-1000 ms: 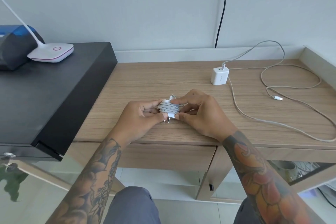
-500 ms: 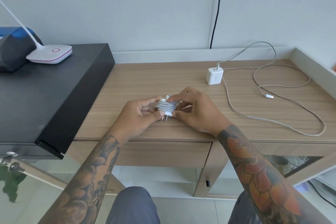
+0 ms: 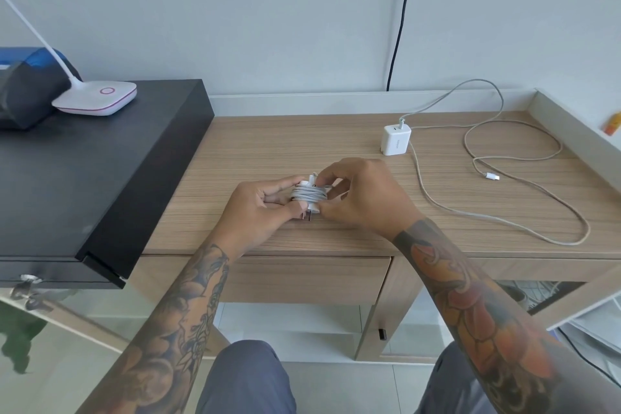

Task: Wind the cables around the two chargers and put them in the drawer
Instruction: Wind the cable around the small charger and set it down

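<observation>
- Where the black cabinet [image 3: 84, 178] carries a white lamp base [image 3: 95, 98] at my far left, nothing is being handled.
- My left hand [image 3: 258, 212] grips the wound charger [image 3: 308, 196], fingers curled round its left side, just above the table [image 3: 268, 141].
- My right hand [image 3: 363, 195] pinches the same charger from the right, fingertips on its cable wraps.
- The second charger [image 3: 396, 139] stands further right, its loose cable [image 3: 504, 218] sprawled across the table.
- The drawer [image 3: 302, 279] below is closed.
</observation>
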